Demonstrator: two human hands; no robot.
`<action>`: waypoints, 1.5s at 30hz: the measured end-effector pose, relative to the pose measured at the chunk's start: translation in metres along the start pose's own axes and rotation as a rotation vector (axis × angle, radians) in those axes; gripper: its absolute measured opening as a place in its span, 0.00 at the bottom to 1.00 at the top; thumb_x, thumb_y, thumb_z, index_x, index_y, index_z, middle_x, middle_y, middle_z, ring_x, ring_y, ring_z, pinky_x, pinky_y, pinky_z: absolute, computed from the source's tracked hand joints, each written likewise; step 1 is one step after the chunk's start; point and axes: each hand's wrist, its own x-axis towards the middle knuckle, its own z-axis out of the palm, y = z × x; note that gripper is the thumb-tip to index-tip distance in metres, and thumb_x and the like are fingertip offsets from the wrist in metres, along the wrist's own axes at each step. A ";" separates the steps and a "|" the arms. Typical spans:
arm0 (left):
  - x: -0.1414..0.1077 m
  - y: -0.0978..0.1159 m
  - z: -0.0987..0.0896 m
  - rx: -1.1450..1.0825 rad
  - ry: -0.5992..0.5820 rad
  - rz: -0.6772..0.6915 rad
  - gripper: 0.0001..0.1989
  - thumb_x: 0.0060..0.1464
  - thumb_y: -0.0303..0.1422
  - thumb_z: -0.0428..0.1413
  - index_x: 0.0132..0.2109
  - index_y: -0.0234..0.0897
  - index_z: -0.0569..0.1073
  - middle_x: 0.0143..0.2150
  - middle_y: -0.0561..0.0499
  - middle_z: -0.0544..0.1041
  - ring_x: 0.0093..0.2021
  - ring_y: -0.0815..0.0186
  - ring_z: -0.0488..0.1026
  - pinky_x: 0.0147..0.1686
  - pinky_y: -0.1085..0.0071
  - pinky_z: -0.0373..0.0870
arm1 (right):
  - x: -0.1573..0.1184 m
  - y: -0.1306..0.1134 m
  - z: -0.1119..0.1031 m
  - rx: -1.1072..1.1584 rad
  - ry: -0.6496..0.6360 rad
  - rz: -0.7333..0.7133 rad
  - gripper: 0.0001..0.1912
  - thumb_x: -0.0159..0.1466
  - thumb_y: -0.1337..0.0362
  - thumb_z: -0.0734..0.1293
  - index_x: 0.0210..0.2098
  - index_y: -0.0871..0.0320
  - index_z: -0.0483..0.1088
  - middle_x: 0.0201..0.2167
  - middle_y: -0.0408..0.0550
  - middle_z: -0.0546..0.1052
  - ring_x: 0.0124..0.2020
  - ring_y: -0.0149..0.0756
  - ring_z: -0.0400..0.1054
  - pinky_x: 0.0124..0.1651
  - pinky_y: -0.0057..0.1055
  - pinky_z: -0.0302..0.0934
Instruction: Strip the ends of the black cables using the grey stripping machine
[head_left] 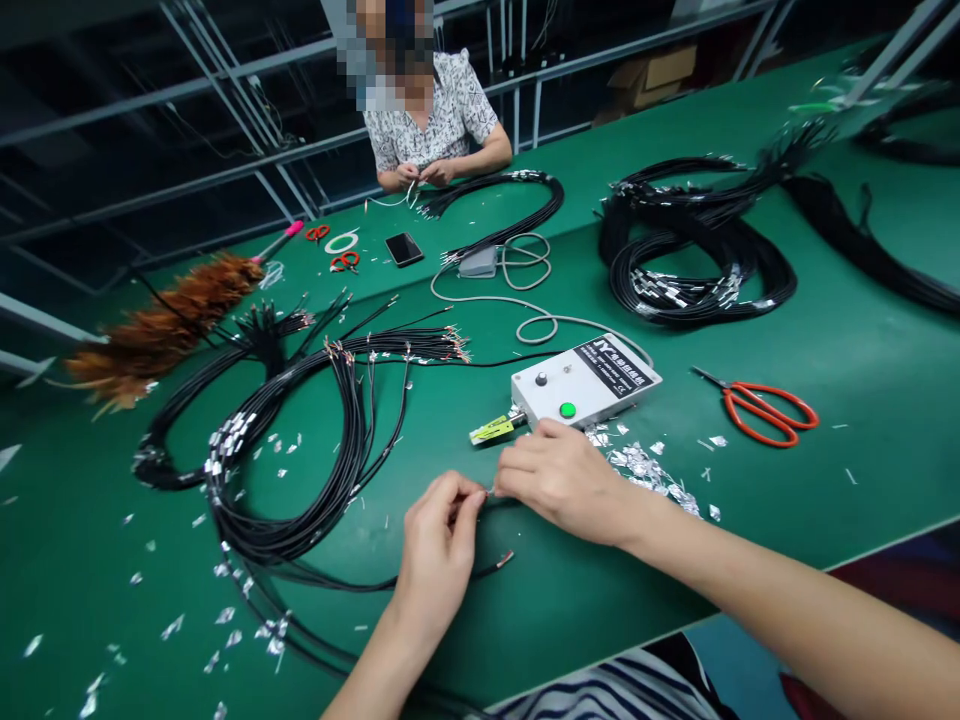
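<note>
My left hand (442,535) is closed, pinching a black cable near its end. My right hand (559,480) meets it fingertip to fingertip, also closed at the cable's thin pale tip; the exact grip is hidden by the fingers. Below the hands another black cable end (501,562) with bare coloured wires lies on the table. Just beyond my right hand is a white box (589,380) with a green button and a knob, a yellow-labelled piece (492,430) sticking out of its left side. To the left lies a coiled bundle of black cables (300,540) with stripped ends.
Orange-handled scissors (772,410) and foil scraps (652,475) lie at the right. More cable coils (697,290) sit farther back. A feather duster (165,320), a phone (405,249) and a grey pedal (478,262) are on the table (862,540). A co-worker (439,120) sits opposite, handling a thin white wire.
</note>
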 end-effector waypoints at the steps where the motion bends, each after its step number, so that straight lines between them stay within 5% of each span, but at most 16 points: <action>1: 0.003 -0.002 -0.001 -0.027 0.010 -0.016 0.12 0.58 0.36 0.53 0.28 0.36 0.70 0.25 0.54 0.68 0.24 0.70 0.63 0.23 0.76 0.57 | 0.002 0.006 -0.001 -0.026 -0.009 0.025 0.13 0.71 0.67 0.63 0.29 0.59 0.72 0.28 0.43 0.75 0.32 0.34 0.64 0.36 0.34 0.45; 4: 0.017 -0.009 -0.003 -0.124 0.040 -0.083 0.11 0.56 0.37 0.54 0.30 0.36 0.69 0.23 0.56 0.66 0.22 0.72 0.60 0.21 0.77 0.54 | 0.016 0.025 -0.006 -0.127 -0.088 0.146 0.03 0.66 0.66 0.70 0.37 0.59 0.74 0.39 0.48 0.78 0.42 0.40 0.66 0.39 0.35 0.45; 6: 0.027 -0.012 -0.004 -0.154 0.050 -0.102 0.11 0.55 0.38 0.55 0.30 0.36 0.68 0.23 0.57 0.65 0.21 0.73 0.59 0.21 0.77 0.53 | 0.028 0.034 -0.008 -0.171 -0.214 0.199 0.08 0.63 0.64 0.73 0.40 0.59 0.75 0.42 0.50 0.78 0.45 0.43 0.65 0.40 0.36 0.45; 11: 0.045 -0.020 -0.002 -0.144 0.067 -0.111 0.11 0.53 0.39 0.54 0.30 0.36 0.67 0.22 0.58 0.64 0.19 0.73 0.57 0.19 0.77 0.51 | 0.049 0.042 -0.006 -0.172 -0.445 0.215 0.06 0.60 0.64 0.75 0.31 0.59 0.76 0.31 0.49 0.78 0.40 0.43 0.64 0.36 0.36 0.42; 45: 0.061 -0.033 0.011 -0.037 0.080 -0.080 0.09 0.52 0.38 0.52 0.28 0.38 0.67 0.23 0.55 0.67 0.22 0.70 0.62 0.21 0.75 0.53 | 0.042 0.035 -0.002 -0.234 -0.370 0.198 0.05 0.62 0.66 0.72 0.34 0.60 0.73 0.34 0.48 0.76 0.43 0.44 0.63 0.40 0.38 0.42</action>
